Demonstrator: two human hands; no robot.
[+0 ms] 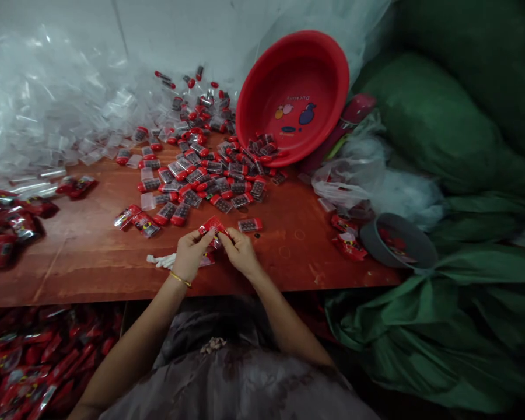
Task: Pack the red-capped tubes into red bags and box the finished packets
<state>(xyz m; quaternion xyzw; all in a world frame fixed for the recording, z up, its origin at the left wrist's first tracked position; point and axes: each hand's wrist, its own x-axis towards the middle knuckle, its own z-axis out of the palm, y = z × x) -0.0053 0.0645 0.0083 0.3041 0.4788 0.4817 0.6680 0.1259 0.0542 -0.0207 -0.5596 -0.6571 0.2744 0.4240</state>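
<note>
Near the table's front edge, my left hand and my right hand pinch a small red printed packet between them, thumbs on top. A gold bangle circles my left wrist. Beside the left hand lies a white bundle that looks like thin cords or cloth. Just past my right hand is a small clear pack with a red end and dark round pieces. A large pile of the same packs spreads beyond my hands. Two red packets lie to the left.
A red plastic basin leans tilted behind the pile. Clear plastic sleeves are heaped at the back left. Red packets lie on the left, with more below the table. A grey bowl and green sacks stand right.
</note>
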